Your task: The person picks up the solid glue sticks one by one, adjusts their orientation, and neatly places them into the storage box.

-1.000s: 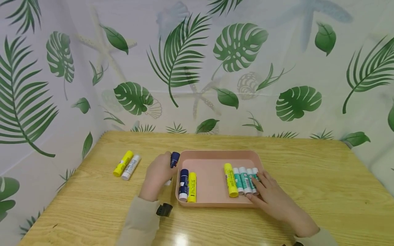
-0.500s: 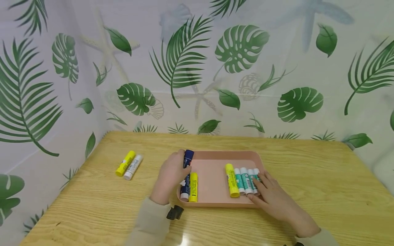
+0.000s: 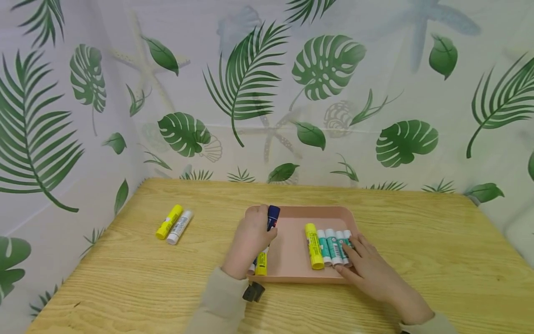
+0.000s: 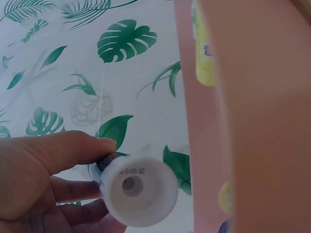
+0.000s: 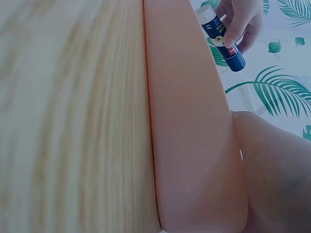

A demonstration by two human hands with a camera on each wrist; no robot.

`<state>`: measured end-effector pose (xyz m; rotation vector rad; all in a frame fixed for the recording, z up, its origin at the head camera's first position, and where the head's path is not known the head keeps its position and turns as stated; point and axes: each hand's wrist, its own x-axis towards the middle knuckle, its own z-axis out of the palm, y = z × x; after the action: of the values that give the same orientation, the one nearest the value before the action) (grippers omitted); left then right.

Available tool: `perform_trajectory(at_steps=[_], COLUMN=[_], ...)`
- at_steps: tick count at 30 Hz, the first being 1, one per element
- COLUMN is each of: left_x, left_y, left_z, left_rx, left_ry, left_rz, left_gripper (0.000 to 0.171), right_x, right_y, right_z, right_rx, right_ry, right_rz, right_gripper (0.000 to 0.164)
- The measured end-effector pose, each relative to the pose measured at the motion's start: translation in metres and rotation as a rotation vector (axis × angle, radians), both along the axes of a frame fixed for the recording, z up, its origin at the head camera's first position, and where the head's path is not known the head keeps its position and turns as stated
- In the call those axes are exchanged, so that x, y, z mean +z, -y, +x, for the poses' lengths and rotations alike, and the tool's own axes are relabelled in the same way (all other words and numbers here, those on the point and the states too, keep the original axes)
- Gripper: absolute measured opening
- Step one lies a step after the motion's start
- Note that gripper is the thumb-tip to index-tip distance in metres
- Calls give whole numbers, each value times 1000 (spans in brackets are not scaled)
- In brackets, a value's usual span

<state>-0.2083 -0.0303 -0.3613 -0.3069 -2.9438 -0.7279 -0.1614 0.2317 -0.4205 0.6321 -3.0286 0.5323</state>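
Note:
My left hand (image 3: pixel 250 239) grips a dark blue glue stick (image 3: pixel 273 215) above the left part of a pink tray (image 3: pixel 289 248). In the left wrist view, thumb and fingers wrap this glue stick, its hollow white base (image 4: pixel 141 191) facing the camera. Below that hand lie a yellow glue stick (image 3: pixel 262 265) and another blue glue stick, mostly hidden, with its white end (image 3: pixel 251 269) showing. My right hand (image 3: pixel 373 271) rests over the tray's right edge, fingers extended onto several teal-and-white glue sticks (image 3: pixel 333 248). A yellow glue stick (image 3: pixel 314 247) lies beside these.
On the wooden table (image 3: pixel 125 278), left of the tray, a yellow glue stick (image 3: pixel 169 221) and a white glue stick (image 3: pixel 180 227) lie side by side. A leaf-patterned cloth (image 3: pixel 250 93) hangs behind the table and along its left side.
My left hand has carried the blue glue stick rightward, from outside the tray's left edge to over the tray. The right hand stays in place.

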Motion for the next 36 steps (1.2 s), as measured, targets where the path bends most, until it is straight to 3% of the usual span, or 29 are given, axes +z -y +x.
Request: perform_trajectory(at_steps=[11,21,36], left_x=[-18,-24,-29], left_y=[-9,-18,-17], left_z=[1,3,4], left_rx=[-88,-39,-58], left_ry=[-14,129,189], left_rz=[-32,-4,-98], left_gripper=[53,56,47], right_x=[0,-1,-1], right_y=[0,-1,-1], right_z=[2,1,0], right_rx=[6,7,9], right_ry=[-3,-3,-29], right_rz=[0,-1,10], right_gripper=[67,68,67])
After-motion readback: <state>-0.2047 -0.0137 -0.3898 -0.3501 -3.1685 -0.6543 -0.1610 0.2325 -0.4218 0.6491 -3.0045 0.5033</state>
